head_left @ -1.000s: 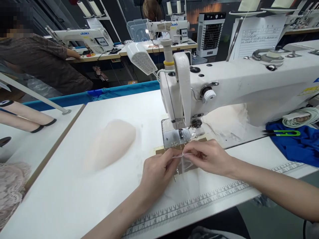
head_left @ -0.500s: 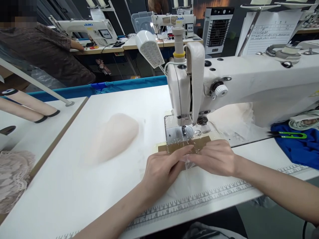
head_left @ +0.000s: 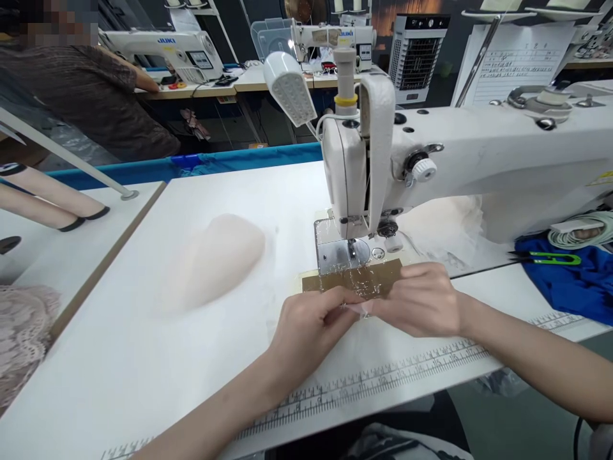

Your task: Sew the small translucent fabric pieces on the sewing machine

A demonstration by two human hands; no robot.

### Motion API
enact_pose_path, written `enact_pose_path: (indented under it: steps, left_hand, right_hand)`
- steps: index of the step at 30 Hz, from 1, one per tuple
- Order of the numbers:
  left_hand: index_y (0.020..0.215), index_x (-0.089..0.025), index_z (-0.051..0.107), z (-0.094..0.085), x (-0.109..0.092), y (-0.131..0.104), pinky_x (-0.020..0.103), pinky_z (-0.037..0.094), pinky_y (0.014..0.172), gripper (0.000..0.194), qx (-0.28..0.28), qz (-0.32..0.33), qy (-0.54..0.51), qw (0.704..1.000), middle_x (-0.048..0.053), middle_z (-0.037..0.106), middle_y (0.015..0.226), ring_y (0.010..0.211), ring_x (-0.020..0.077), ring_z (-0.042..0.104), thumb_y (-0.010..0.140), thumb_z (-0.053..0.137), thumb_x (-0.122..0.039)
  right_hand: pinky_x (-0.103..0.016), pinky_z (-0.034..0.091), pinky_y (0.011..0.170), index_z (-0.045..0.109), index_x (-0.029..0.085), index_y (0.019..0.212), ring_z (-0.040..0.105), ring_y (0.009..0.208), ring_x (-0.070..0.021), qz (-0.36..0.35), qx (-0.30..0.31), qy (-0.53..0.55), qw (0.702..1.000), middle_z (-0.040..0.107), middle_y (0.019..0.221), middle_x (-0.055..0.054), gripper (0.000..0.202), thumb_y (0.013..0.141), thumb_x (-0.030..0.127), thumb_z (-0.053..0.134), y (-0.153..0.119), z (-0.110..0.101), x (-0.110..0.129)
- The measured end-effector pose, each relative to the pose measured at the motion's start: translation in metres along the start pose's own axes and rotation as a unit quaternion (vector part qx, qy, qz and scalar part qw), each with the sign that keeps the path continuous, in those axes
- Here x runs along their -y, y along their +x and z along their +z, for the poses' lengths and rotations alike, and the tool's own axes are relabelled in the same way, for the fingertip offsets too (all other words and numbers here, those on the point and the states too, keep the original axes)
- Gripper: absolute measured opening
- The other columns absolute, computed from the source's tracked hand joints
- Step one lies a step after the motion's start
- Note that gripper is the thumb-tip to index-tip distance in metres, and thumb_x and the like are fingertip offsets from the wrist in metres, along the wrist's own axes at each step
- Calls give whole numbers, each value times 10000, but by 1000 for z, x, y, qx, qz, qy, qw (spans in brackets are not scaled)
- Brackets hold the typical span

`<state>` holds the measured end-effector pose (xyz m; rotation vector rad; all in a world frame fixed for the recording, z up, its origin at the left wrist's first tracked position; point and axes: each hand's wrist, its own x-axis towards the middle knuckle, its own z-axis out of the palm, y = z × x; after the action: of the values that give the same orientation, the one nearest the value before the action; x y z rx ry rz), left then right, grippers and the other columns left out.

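Observation:
Pinched between my left hand (head_left: pixel 313 322) and my right hand (head_left: pixel 419 301) is a small piece of thin, sheer whitish fabric (head_left: pixel 363 308). The fingertips of both hands nearly meet over it, just in front of the sewing machine (head_left: pixel 354 166). A brown strip (head_left: pixel 354 281) lies under and behind my fingers, on the near side of the metal needle plate (head_left: pixel 338 254). The presser foot (head_left: pixel 352 248) stands above the plate, away from the fabric. Fine loose threads seem to lie over the strip. How far the fabric reaches under my hands is hidden.
A sheer beige piece (head_left: pixel 230 255) lies left of the machine. Green thread snips (head_left: pixel 555 258) rest on blue cloth (head_left: pixel 569 287) at the right. Lace (head_left: pixel 29 338) and thread cones (head_left: pixel 52 198) are at the left. A printed ruler (head_left: pixel 373 380) runs along the front edge. Behind, a person (head_left: pixel 96 96) works.
My right hand has shifted slightly right, and my left fingertips have drawn back a little from the machine. More of the brown strip shows. The view has shifted slightly.

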<state>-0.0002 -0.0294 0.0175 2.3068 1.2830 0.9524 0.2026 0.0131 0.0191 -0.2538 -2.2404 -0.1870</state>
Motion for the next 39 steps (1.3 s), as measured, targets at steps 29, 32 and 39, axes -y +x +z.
enact_pose_path:
  steps: [29, 32, 39]
  left_hand:
    - [1101, -192, 618, 11, 4, -3, 402, 348, 798, 213, 1, 157, 318, 935, 44, 680, 1143, 1030, 233, 608, 919, 508, -173]
    - [1159, -212, 597, 12, 6, 1, 423, 350, 819, 259, 7, 121, 287, 950, 32, 661, 1183, 1088, 262, 585, 924, 492, -181]
    - [1143, -235, 622, 14, 10, 9, 444, 376, 822, 261, 15, 104, 286, 952, 41, 662, 1178, 1138, 281, 559, 918, 495, -201]
  right_hand:
    - [-345, 338, 741, 682, 165, 1055, 552, 713, -171, 241, 266, -117, 926, 676, 827, -47, 289, 873, 136, 459, -5, 16, -15]
    - [-377, 323, 710, 703, 115, 748, 530, 651, -201, 255, 292, -270, 881, 651, 686, -92, 271, 832, 89, 446, -4, 4, -18]
    - [-354, 336, 772, 648, 139, 1107, 560, 807, -191, 181, 261, -165, 934, 688, 883, -52, 317, 850, 105, 466, -1, 10, -5]
